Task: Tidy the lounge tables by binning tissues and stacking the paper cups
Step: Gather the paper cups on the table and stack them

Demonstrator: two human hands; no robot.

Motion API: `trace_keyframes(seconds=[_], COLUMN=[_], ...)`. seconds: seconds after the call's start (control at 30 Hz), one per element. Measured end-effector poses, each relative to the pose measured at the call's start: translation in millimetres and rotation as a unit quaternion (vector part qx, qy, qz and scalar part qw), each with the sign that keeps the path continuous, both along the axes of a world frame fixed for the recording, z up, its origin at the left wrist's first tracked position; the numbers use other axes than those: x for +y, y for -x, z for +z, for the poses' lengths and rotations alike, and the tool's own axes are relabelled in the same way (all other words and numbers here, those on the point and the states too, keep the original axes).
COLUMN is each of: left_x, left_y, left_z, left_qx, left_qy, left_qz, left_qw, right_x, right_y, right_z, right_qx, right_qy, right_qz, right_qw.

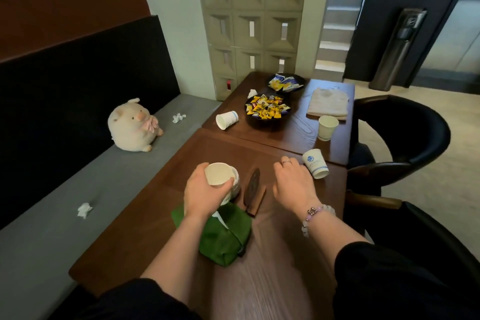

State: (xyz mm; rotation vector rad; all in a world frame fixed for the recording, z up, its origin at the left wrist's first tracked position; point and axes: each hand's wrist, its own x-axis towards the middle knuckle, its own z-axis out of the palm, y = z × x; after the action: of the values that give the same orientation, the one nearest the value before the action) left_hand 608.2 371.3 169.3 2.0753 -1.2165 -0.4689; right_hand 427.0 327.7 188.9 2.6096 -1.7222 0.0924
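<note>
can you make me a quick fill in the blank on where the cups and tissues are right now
1. The left hand grips a paper cup above the ____ fabric tissue pouch.
2. The right hand reaches toward a logo cup lying on its ____.
3. Beside the folded cloth, one cup stands ____.
4. Two crumpled tissues lie on the grey bench, which also holds a plush ____.

Missing words: green; side; upright; pig

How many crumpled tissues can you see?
3: two on the grey bench, one near the plush pig and one nearer; one on the far table by the sweets. Others may be hidden.
</note>
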Motion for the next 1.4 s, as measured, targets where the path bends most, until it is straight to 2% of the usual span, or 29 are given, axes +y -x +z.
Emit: trace_keyframes(seconds=[0.3, 0.47, 0.7, 0.83, 1.07, 1.4], left_x=[15.8, 9.9, 17.9, 12.2, -8.3, 13.7], left_y=[61.2, 88.5, 152.5, 186.8, 254.4, 439.1], left_z=[-7.0, -19.8, -24.1, -7.1, 5.4, 0.9], left_qx=[-0.006, 0.011, 0.036, 0.017, 0.007, 0.045], left_qy=[-0.028, -0.027, -0.041, -0.022, 0.000, -0.007], left_qz=[-0.065, -0.101, -0.088, -0.112, -0.047, 0.082], left_qw=[0.997, 0.994, 0.995, 0.993, 0.999, 0.996], right_x=[24.4, 54.2, 68.2, 66.9, 51.6, 18.2], right_y=[36.8, 63.4, 136.3, 172.1, 245.3, 413.7], right_z=[-5.5, -16.9, 8.0, 19.1, 16.8, 38.7], right_qx=[-0.026, 0.019, -0.004, -0.026, -0.041, -0.071], right_qy=[-0.030, -0.059, 0.013, 0.030, 0.055, 0.074], right_qz=[-0.057, -0.094, -0.176, -0.202, -0.130, 0.015], right_qw=[0.998, 0.994, 0.984, 0.978, 0.989, 0.995])
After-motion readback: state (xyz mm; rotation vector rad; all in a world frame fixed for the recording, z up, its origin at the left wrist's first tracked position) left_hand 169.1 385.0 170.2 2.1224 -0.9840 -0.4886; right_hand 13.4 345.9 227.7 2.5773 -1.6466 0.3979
